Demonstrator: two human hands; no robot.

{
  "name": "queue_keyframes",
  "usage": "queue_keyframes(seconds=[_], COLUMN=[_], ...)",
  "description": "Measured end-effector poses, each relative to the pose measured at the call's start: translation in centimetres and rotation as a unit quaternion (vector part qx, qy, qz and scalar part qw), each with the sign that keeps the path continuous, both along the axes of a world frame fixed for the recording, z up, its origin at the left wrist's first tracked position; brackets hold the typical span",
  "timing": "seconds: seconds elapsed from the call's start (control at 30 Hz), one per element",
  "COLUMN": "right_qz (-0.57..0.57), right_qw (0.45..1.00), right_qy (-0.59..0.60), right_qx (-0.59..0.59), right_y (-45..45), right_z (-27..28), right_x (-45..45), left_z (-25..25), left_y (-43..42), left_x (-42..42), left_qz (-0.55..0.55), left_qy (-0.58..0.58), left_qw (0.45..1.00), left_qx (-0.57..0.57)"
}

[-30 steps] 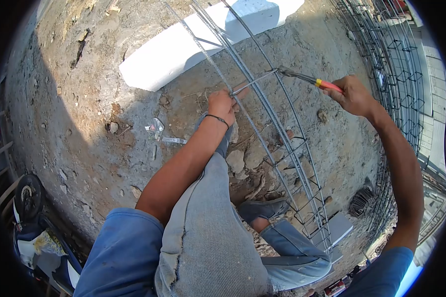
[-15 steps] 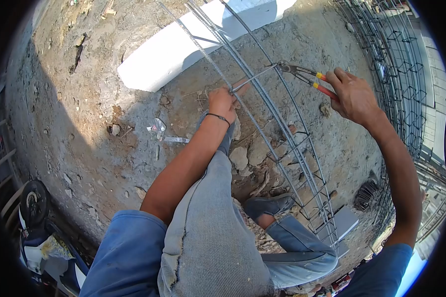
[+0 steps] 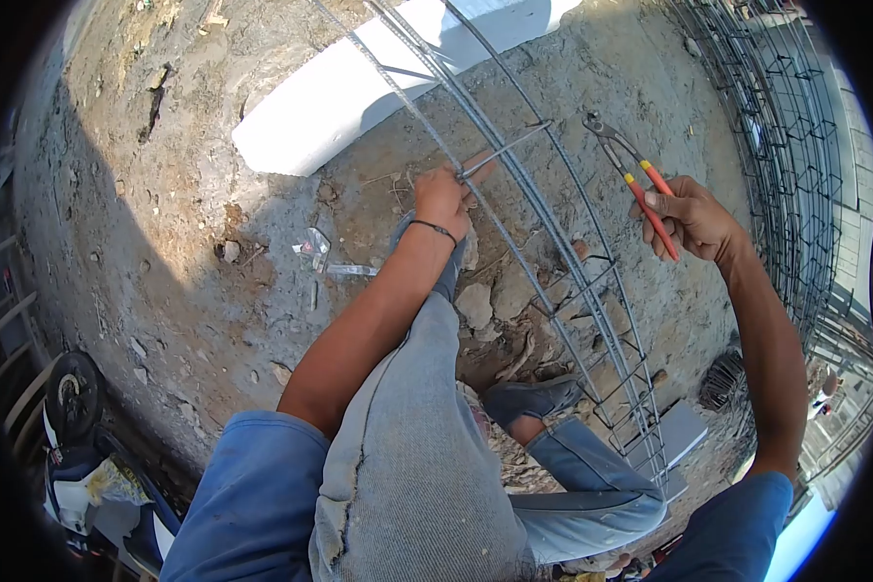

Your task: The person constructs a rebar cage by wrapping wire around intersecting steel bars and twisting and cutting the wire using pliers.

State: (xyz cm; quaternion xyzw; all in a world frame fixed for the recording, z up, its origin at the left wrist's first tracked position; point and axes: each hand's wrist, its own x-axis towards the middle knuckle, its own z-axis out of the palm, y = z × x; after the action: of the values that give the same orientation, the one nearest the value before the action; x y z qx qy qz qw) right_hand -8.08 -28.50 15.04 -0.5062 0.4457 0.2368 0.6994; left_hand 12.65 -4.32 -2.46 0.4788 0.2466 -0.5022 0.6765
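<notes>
A long rebar cage (image 3: 574,254) slants across the view, its steel bars joined by square stirrups. My left hand (image 3: 443,197) is closed around the near bar where a stirrup (image 3: 506,150) crosses it, and one finger reaches beneath the bars. In my right hand (image 3: 694,218) are end-cutting pincers (image 3: 658,182) with red and yellow handles. Their jaws point up and left, a short gap away from the far bar and the stirrup's corner. Any tie wire at that corner is too small to make out.
A white block (image 3: 306,121) lies on the dirt under the cage's upper end. More rebar cages (image 3: 781,145) are stacked at right. A bundle of wire (image 3: 721,380) lies near a grey block (image 3: 679,434). A motorbike (image 3: 92,475) stands at lower left; stones (image 3: 475,306) lie by my foot.
The pincers have come off the stirrup's corner and moved right and slightly down with my right hand, which has turned. My left hand stays on the cage, which has shifted slightly right in view.
</notes>
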Motion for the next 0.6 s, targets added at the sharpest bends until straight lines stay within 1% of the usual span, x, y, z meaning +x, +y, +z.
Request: queue_keyframes(seconds=[0.07,0.1,0.13,0.2,0.23,0.3,0.33,0.4,0.43,0.47,0.5,0.53,0.6], right_qz=[0.02,0.085,0.081,0.032,0.032,-0.067,-0.069,-0.042,-0.044,-0.166,-0.282,-0.28,-0.16], right_qw=[0.991,0.98,0.98,0.962,0.961,0.951,0.951,0.985,0.985,0.973,0.943,0.944,0.986], right_qy=[0.032,0.025,0.025,-0.011,-0.012,-0.019,-0.02,0.068,0.071,0.006,-0.06,-0.059,-0.008], right_qx=[-0.127,-0.178,-0.179,-0.272,-0.273,-0.3,-0.301,-0.151,-0.148,-0.158,-0.167,-0.165,-0.04], right_y=[3.3,3.8,4.5,5.8,6.5,7.6,7.7,7.9,8.2,8.4,8.4,8.4,8.7], right_z=[1.3,1.4,1.4,1.4,0.9,-0.7,-0.6,-0.3,-0.8,-1.6,-1.8,-1.8,-1.5], right_x=[1.0,1.0,1.3,2.4,2.6,2.8,3.0,3.1,2.7,2.4,2.4,2.4,2.2], left_z=[0.0,0.0,0.0,0.4,0.6,0.7,0.6,0.4,0.3,0.3,0.4,0.5,0.8], left_y=[-0.1,-0.3,-0.3,-0.3,-0.3,-0.4,-0.5,-0.6,-0.5,-0.4,-0.5,-0.4,-0.6], left_x=[-0.2,-0.2,-0.2,-0.3,-0.4,-0.5,-0.4,-0.4,-0.4,-0.3,-0.2,-0.3,-0.3], left_qz=[-0.011,-0.004,0.004,0.002,0.002,0.007,0.01,0.01,0.016,0.017,0.019,0.018,0.019], left_qy=[-0.006,-0.001,0.003,0.0,0.001,0.004,0.006,0.009,0.012,0.013,0.012,0.013,0.01], left_qw=[1.0,1.0,1.0,1.0,1.0,1.0,1.0,1.0,1.0,1.0,1.0,1.0,1.0], left_qx=[-0.007,0.006,0.02,0.017,0.014,0.007,0.001,0.004,0.007,0.008,0.005,0.005,0.016])
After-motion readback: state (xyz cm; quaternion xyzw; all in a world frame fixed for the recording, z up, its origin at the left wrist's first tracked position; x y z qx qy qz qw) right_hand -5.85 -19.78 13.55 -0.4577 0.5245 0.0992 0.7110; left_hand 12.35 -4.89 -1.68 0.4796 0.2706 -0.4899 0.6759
